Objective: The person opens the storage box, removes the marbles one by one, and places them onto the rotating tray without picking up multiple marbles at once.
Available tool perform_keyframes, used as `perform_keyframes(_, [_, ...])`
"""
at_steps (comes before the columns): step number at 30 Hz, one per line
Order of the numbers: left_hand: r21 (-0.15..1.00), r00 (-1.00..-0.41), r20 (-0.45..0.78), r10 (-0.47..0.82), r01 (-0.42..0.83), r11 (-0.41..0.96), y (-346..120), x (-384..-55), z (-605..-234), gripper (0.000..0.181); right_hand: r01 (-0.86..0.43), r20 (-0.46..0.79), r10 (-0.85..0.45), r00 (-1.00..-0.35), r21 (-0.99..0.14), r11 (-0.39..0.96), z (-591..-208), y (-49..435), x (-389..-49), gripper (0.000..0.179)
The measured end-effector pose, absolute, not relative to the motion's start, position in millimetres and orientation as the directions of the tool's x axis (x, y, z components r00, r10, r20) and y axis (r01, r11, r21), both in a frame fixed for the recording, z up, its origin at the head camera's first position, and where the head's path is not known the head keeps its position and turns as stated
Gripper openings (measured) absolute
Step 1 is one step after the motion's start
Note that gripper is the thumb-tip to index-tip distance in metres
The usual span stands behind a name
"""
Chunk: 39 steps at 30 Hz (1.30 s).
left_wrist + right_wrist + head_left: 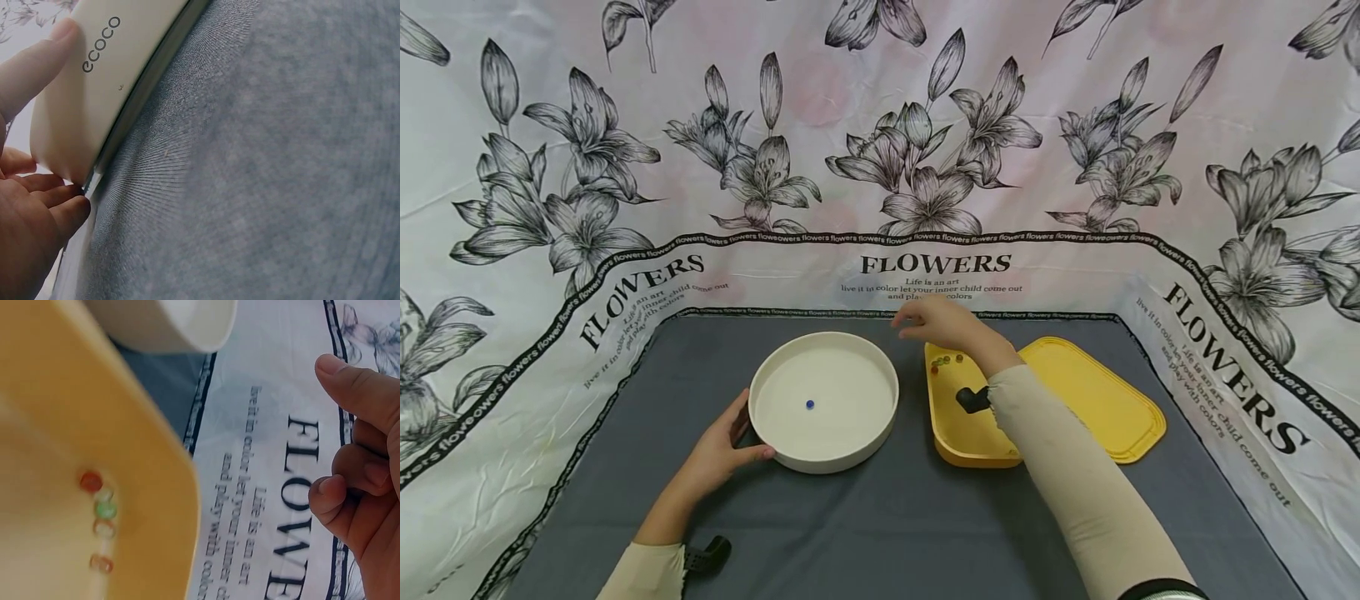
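Observation:
A round cream-white tray (790, 437) stands on the grey cloth with one small blue bead (810, 405) inside. My left hand (722, 446) lies against its left side, thumb (37, 69) on the outer wall and fingers (69, 212) by its lower edge. Above the far left corner of a yellow box (970, 457), my right hand (947, 323) hangs in the air with bent fingers; nothing shows in it. Several small beads (947, 360) lie in that box's far left corner. Red and green beads (105, 509) show there in the right wrist view.
A flat yellow lid (1097, 400) lies right of the yellow box, partly hidden by the right sleeve (1075, 467). White cloth (936, 275) with printed flowers and lettering borders the grey area (850, 533). Black wrist devices (707, 557) sit on both arms.

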<state>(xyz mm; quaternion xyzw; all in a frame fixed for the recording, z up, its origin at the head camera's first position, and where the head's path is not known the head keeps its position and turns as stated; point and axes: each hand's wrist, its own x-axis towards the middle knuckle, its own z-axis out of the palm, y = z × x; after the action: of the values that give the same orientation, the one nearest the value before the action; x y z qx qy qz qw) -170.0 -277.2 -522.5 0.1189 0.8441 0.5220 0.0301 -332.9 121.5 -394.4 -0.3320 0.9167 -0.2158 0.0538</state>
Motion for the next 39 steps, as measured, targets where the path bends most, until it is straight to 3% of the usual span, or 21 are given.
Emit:
perform_keyframes(11, [0.878,-0.968,0.079,0.236,0.18,0.444,-278,-171,-525,0.119,-0.546,0.074,-0.588,-0.805,-0.479,0.687,-408,157,-329,0.016])
perform_keyframes(22, [0.882,-0.96,0.1,0.263,0.208,0.423,-279,-172,-526,0.116,-0.438,-0.013,-0.535,-0.845,-0.557,0.706,-423,179,-328,0.02])
perform_keyframes(39, [0.883,-0.959,0.1,0.265,0.208,0.42,-279,-172,-523,0.116,-0.394,-0.069,-0.513,-0.856,-0.556,0.732,-459,190,-338,0.021])
